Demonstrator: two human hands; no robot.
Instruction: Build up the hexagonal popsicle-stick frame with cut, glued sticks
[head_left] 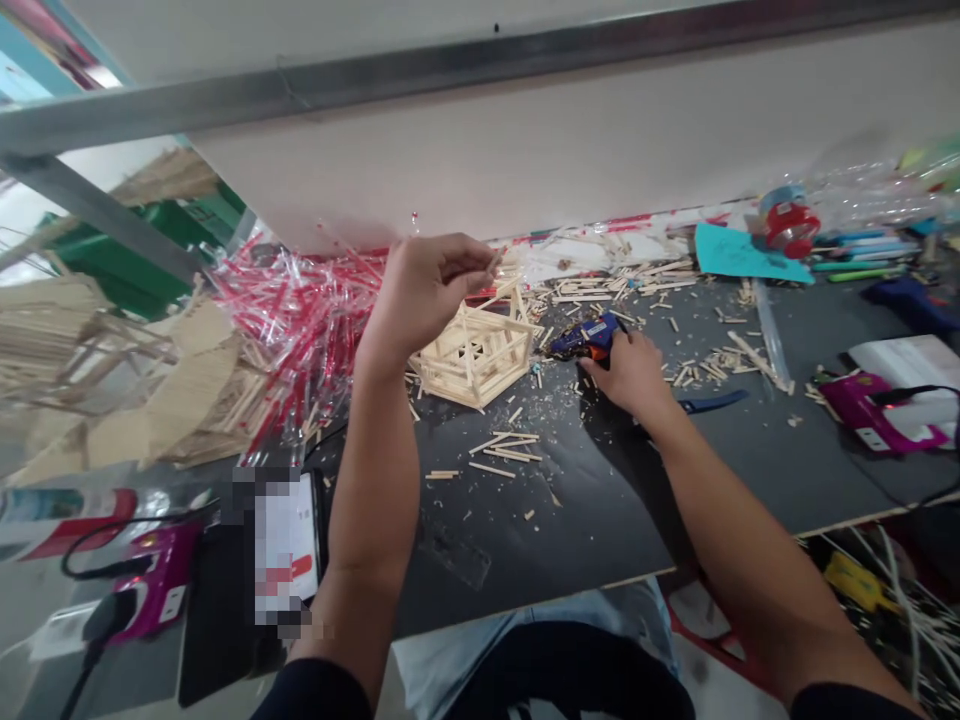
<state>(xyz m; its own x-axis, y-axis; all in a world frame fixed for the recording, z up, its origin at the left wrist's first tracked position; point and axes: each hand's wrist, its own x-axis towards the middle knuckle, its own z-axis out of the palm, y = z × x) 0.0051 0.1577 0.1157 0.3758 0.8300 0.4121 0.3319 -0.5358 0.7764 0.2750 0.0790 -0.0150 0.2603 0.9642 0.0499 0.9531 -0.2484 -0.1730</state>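
Note:
My left hand [431,285] is raised over a frame of glued wooden sticks [476,350], with thumb and fingers pinched together. A short wooden stick [495,262] seems to be between the fingertips, small and partly hidden. The many-sided stick frame stands on the dark tabletop, its back left side covered by my left hand. To its right, my right hand [634,375] is closed around the blue glue gun [592,335], whose nozzle points left toward the frame. Several loose sticks [506,448] lie in front of the frame.
Red-and-clear plastic wrappers [300,320] heap up at left beside cardboard pieces [180,390]. Stick scraps [615,282] litter the back. A phone [289,550] and purple power strips [161,575] sit near the edges. Pens [855,255] and a blue paper [739,252] lie back right.

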